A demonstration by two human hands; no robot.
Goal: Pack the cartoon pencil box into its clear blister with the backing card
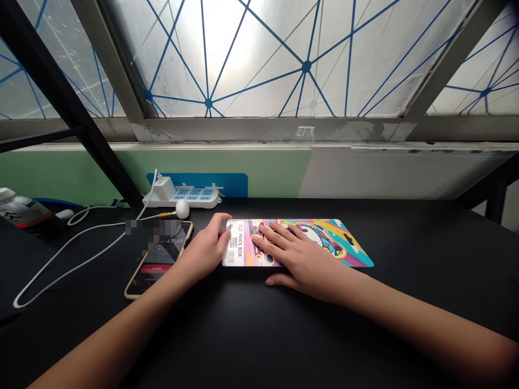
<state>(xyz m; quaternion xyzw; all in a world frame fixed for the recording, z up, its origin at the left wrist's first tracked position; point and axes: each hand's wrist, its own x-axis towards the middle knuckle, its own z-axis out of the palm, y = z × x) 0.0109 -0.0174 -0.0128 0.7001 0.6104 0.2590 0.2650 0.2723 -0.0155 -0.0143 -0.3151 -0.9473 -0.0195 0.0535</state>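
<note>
A flat pencil box (334, 243) with a bright cartoon print lies on the black table (405, 319), a barcode label on its left end. My left hand (205, 248) curls around that left end, with the fingertips over the top edge. My right hand (298, 259) lies flat on the printed lid, fingers spread, and its thumb rests on the table just past the front edge. The hands hide the middle of the lid.
A smartphone (160, 259) in a tan case lies left of my left hand, its screen partly pixelated. A white cable, white power strip (194, 195) and bottle (24, 213) stand further left and behind. Black frame posts rise at both sides.
</note>
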